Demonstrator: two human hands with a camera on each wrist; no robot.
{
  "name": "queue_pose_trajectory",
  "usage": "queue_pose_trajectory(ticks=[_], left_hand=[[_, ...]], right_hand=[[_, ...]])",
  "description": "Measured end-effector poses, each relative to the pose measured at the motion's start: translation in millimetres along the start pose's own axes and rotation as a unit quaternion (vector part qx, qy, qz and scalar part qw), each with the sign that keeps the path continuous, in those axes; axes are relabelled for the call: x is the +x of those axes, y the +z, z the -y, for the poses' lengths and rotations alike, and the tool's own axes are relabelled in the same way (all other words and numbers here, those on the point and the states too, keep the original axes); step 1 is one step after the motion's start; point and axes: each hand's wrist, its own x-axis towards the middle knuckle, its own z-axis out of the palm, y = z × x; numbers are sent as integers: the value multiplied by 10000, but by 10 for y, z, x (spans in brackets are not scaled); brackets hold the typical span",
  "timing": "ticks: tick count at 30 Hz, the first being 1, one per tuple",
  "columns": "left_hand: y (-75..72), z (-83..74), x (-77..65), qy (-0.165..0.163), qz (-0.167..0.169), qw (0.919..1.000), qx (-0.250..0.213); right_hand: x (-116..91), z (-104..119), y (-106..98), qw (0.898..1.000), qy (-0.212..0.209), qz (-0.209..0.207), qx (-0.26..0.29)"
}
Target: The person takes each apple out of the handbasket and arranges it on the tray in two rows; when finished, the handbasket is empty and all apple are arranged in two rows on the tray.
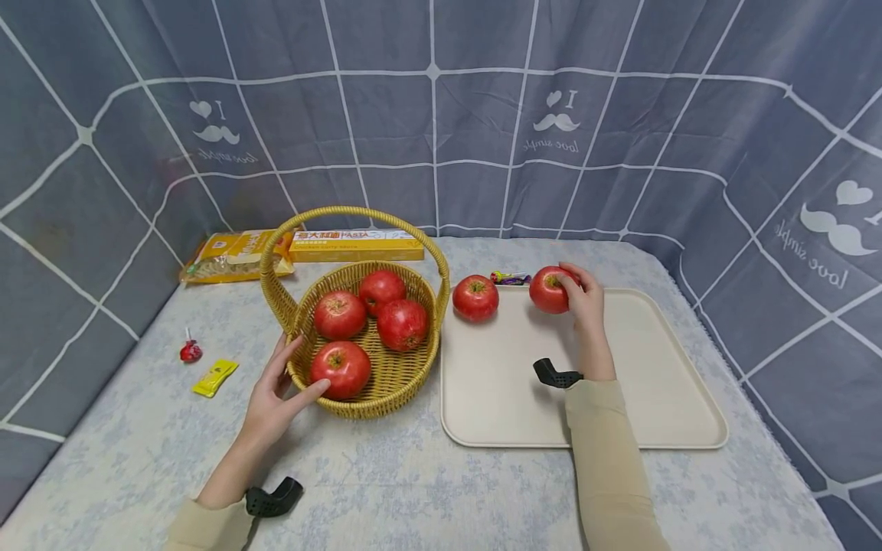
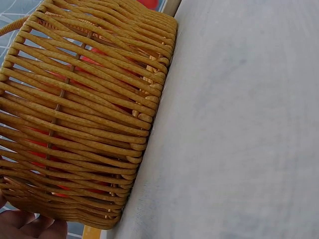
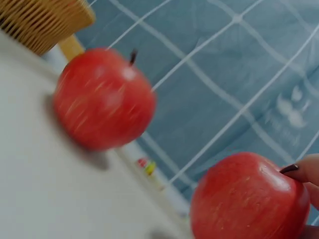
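Apple [image 1: 544, 291] | between right hand [image 1: 586, 300] thumb and fingers [image 1: 576, 270] | over tray [image 1: 654, 367]

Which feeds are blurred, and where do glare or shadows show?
Right wrist: the resting apple looks smeared and casts a soft shadow on the tray; a pale highlight sits near the held apple's stem. Left wrist: basket weave fairly crisp, cloth soft. Head: mostly sharp.

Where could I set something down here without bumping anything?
Bare tablecloth shows between the two sleeves, in front of the basket and tray. The tray is also bare right of the right hand. It's crowded inside the basket, among four apples, and behind it, by the pasta box and yellow bag.
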Motion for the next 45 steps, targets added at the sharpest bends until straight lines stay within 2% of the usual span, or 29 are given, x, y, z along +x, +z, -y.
queue_pose_trajectory(ticks=[7, 14, 24, 27, 29, 33, 36, 39, 42, 45], left_hand=[[5, -12, 1, -21, 45, 10000, -13], [-1, -5, 1, 55, 34, 10000, -39], [-5, 15, -8, 59, -30, 10000, -64], [-4, 13, -8, 12, -23, 10000, -26], [0, 9, -6, -1, -5, 10000, -1], [-9, 10, 0, 49, 22, 10000, 8], [-2, 15, 4, 119, 31, 9999, -32], [-6, 5, 10, 144, 17, 9999, -57], [-9, 4, 10, 124, 1, 9999, -40], [-6, 16, 7, 84, 16, 10000, -8]], right_hand=[[43, -193, -7, 9984, -64, -395, -393], [99, -287, -34, 9951, 83, -702, -692], [154, -365, -17, 9805, -354, -1222, -1500], [107, -300, -22, 9765, -551, -1293, -1635], [43, -173, -23, 9726, -850, -1417, -1638], [-164, 256, 18, 9666, -1770, -1553, -1012], [-409, 597, 85, 9654, -2292, -1195, -330], [-688, 838, 227, 9614, -2677, -521, 362], [-941, 941, 427, 9441, -3157, 327, 887], [-1161, 935, 652, 9230, -3550, 1164, 919]])
